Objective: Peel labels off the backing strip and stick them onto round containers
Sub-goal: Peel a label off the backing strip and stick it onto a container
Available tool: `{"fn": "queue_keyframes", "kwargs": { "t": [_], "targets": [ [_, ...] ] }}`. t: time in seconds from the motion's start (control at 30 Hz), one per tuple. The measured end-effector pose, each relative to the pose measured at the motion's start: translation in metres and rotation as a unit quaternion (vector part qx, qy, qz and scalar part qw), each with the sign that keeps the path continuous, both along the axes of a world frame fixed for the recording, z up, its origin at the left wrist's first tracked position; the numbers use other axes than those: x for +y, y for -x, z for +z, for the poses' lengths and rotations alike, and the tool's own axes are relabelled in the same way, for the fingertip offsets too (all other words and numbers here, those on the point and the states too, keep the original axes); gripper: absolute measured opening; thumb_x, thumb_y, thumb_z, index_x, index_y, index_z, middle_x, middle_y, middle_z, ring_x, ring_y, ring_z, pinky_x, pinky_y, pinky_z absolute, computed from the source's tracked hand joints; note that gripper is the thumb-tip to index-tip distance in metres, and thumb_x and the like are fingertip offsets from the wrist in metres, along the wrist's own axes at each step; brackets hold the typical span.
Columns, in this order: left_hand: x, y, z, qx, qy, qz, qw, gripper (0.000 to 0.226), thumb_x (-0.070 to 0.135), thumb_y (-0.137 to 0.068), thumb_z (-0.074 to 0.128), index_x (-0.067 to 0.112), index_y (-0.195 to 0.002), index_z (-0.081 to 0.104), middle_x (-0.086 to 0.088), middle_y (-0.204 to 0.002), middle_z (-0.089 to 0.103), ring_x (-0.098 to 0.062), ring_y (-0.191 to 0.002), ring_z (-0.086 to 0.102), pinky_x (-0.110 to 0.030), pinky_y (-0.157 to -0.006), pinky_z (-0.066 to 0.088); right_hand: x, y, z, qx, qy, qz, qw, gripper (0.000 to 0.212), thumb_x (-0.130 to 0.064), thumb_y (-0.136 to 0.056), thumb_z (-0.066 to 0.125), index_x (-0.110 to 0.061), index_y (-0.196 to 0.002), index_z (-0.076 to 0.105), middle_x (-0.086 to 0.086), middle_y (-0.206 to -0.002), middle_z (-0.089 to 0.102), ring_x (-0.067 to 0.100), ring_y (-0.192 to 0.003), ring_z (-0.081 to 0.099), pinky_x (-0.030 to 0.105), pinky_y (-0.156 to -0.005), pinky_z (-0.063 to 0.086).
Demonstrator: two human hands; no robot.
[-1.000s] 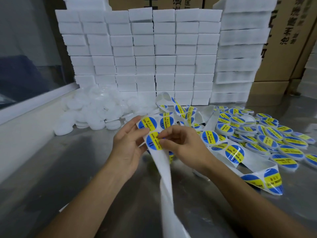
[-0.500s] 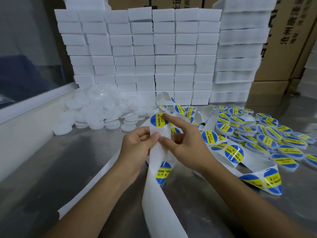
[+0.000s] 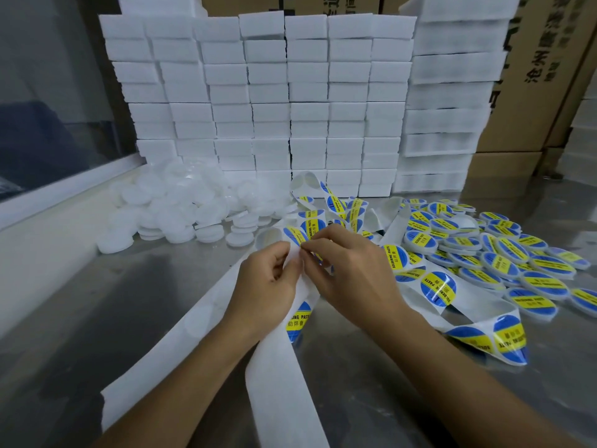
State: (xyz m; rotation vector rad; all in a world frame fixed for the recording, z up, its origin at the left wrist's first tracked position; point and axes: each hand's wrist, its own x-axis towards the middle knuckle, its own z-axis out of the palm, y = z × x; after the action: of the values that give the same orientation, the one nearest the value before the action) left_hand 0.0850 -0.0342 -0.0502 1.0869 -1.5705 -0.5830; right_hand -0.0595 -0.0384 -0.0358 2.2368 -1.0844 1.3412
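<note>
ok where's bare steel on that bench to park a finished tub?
Bare grey metal benchtop at near left, between the white ledge and the spent white backing strip. Another patch at near right, below the blue-and-yellow label strip. Crowded: plain white round containers back left, labelled containers right, both hands mid-bench.

Soft, even light falls from overhead onto my grey, dully reflective metal tabletop point(image 3: 135, 305), which shows pale smeared glare and only faint shadows under my forearms. The stacked white foam blocks point(image 3: 268, 101) and heap of translucent white round lids point(image 3: 181, 205) are nearly blown out, their edges soft. Wide-angle distortion bows the edges, where brown cardboard cartons point(image 3: 529, 76) lean.
</note>
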Motion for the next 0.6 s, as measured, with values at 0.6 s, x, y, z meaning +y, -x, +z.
{"fn": "queue_keyframes", "kwargs": {
  "t": [0.6],
  "targets": [
    [0.0042, -0.0031, 0.0060, 0.050, -0.041, -0.033, 0.997, 0.010, 0.007, -0.085, 0.060, 0.010, -0.079, 0.068, -0.018, -0.077, 0.067, -0.021, -0.072, 0.059, -0.043, -0.071, 0.049, -0.0008, 0.0002, 0.0021, -0.247, -0.155, 0.030, 0.956, 0.008, -0.009, -0.079, 0.068, -0.012, -0.072, 0.065, -0.007, -0.065, 0.061, 0.009, -0.058, 0.052, 0.024, -0.058, 0.045]
  ]
}}
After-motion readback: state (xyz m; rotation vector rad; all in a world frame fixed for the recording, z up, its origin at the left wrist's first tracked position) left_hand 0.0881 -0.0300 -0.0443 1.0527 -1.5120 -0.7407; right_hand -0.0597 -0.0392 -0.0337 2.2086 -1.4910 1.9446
